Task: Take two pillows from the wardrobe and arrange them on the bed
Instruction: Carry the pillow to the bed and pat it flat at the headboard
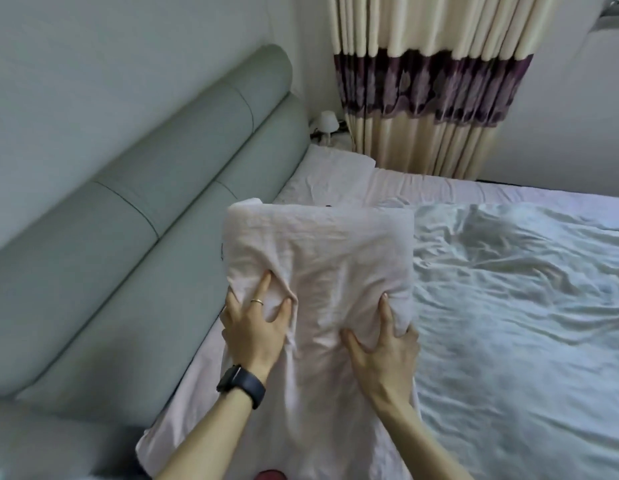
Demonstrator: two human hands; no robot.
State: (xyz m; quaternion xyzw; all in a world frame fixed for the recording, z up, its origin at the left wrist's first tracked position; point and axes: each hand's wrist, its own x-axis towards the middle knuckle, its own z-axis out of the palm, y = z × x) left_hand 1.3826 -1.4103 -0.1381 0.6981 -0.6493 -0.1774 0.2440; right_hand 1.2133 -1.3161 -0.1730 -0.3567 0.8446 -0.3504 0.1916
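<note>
A pale pink pillow (322, 258) is held up over the head end of the bed (509, 323), beside the headboard. My left hand (252, 327), with a ring and a dark watch, grips its left side with fingers dug into the cloth. My right hand (384, 344) grips its lower right edge. A second pale pink pillow (332, 174) lies flat at the far end of the bed next to the headboard. Below my hands more pink cloth (294, 410) lies on the bed; I cannot tell whether it belongs to the held pillow.
A grey-green padded headboard (128, 220) runs along the left. A crumpled white quilt (526, 306) covers the right of the bed. Cream curtains with a purple band (429, 84) hang beyond it. A small white lamp (327, 128) stands in the far corner.
</note>
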